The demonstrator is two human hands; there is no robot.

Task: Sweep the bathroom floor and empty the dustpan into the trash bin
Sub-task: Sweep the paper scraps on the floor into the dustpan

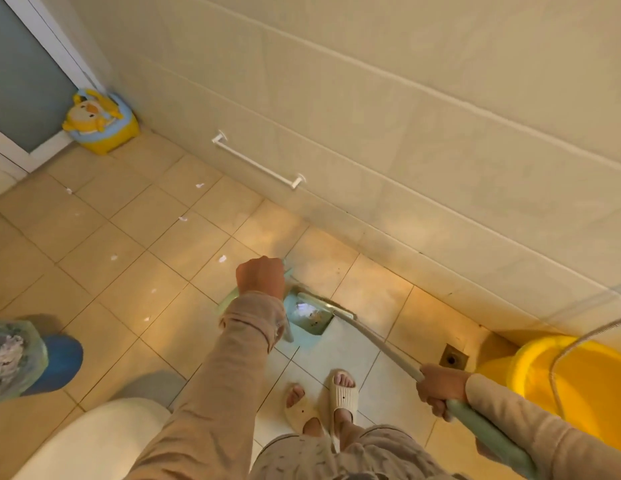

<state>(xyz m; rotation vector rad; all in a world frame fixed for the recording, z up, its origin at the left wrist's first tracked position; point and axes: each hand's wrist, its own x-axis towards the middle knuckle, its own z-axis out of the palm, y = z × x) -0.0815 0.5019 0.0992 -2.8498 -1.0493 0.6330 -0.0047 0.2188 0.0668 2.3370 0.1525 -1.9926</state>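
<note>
The tiled floor spreads out around the teal dustpan, which sits near the wall, just ahead of the person's slippered feet, with dust and scraps in it. A yellow bucket stands well right of the dustpan and the lined trash bin well left. The broom slants from the dustpan's right edge up to the right hand, whose fingers are curled round its handle. The left hand, a closed fist, grips the dustpan's upright handle. White paper scraps lie to the dustpan's left.

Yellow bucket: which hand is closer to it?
The right hand. It grips the broom handle close beside the yellow bucket. The left hand, holding the dustpan by its handle, is much farther off to the bucket's left.
</note>
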